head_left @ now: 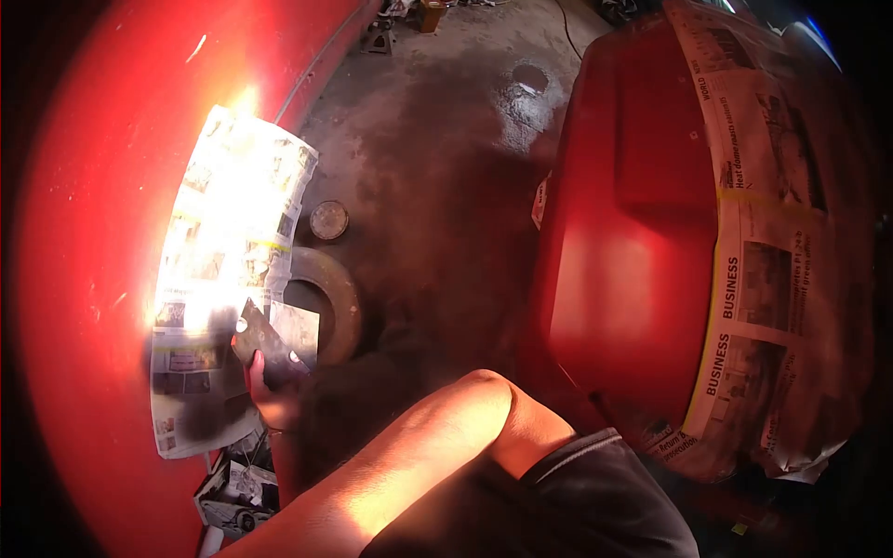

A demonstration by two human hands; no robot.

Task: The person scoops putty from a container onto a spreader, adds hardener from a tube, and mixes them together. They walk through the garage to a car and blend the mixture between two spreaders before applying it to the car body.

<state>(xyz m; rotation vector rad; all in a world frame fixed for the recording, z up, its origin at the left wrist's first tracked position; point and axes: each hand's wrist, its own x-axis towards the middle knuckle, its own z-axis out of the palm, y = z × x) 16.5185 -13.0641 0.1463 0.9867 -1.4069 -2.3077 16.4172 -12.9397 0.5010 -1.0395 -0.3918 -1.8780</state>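
Note:
At lower left, my left hand [270, 405] grips a dark flat rectangular plate [265, 346], its thumb lying along the near edge. Two pale spots show on the plate; I cannot make out what they are. Behind it is a sunlit newspaper sheet [177, 358], fixed to a red car body panel [88, 307]. A light square piece [301, 327] shows just past the plate. My bent bare right arm crosses the bottom of the picture, and its hand is out of sight past the lower left edge.
On the right stands a red body part [605, 298], partly covered by newspaper [758, 270] with yellow tape along its edge. On the concrete floor [419, 158] lie a tyre [346, 302] and a round lid or can [328, 220]. A printed box [237, 493] is at lower left.

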